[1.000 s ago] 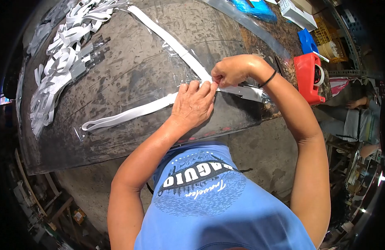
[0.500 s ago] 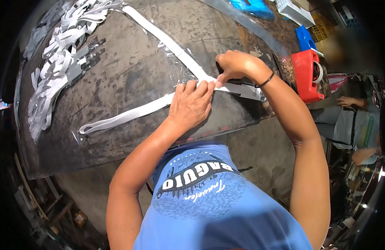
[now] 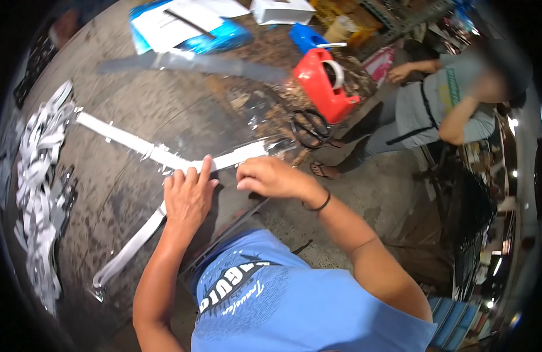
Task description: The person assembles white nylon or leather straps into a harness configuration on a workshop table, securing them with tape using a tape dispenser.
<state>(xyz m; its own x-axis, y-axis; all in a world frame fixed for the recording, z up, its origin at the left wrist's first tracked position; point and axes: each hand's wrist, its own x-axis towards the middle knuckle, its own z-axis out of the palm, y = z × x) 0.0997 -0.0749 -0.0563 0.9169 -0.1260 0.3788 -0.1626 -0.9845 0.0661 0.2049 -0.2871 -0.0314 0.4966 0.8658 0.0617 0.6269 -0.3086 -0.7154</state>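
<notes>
A white flat strap [image 3: 115, 132] lies on the dark table in a Y shape, with clear plastic along parts of it. Its lower branch [image 3: 133, 239] ends in a folded loop at the near left, and another branch [image 3: 241, 155] points right. My left hand [image 3: 189, 198] lies with fingers stretched over the junction, pressing the strap down. Just below the right branch is my right hand [image 3: 274, 178], its fingers curled closed; whatever may be between them is hidden.
A heap of white straps [image 3: 42, 199] covers the left side. Black-handled scissors [image 3: 311, 129] and a red tape dispenser [image 3: 324, 85] sit at the table's right edge. Behind are a blue dispenser [image 3: 306, 38] and a white box [image 3: 283, 10]. Another person [image 3: 426, 108] is beyond the table.
The view has swung right, bringing the scissors and more of the other person into sight. My right hand has moved from the junction towards the strap's right end. My left hand stays at the junction.
</notes>
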